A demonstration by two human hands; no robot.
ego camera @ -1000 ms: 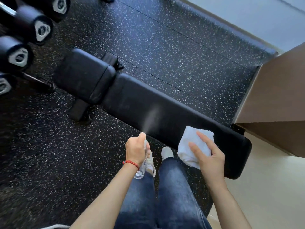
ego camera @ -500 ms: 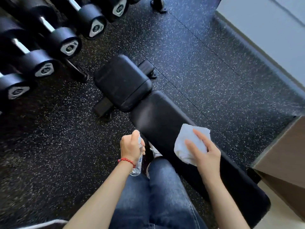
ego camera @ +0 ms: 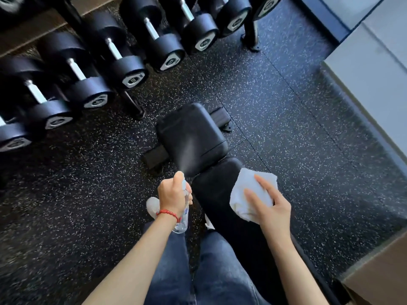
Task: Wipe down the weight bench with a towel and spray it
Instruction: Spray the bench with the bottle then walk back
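Note:
The black padded weight bench (ego camera: 193,130) runs from the centre toward the lower right, its square seat pad at the far end. My left hand (ego camera: 172,194) grips a clear spray bottle (ego camera: 182,219) beside the bench's left edge, and a mist streak rises from the nozzle over the seat pad. My right hand (ego camera: 267,205) holds a white towel (ego camera: 248,192) against the long back pad, with the fingers spread over the cloth.
A rack of several black dumbbells (ego camera: 123,60) fills the upper left, its foot (ego camera: 253,44) on the speckled rubber floor (ego camera: 286,128). A wall base (ego camera: 363,69) runs along the right and a brown box (ego camera: 378,274) sits at the lower right. My legs in jeans stand by the bench.
The view has swung toward the bench's seat end and the dumbbell rack. My left hand moved up the bench and sprays again; my right hand slid the towel along the back pad.

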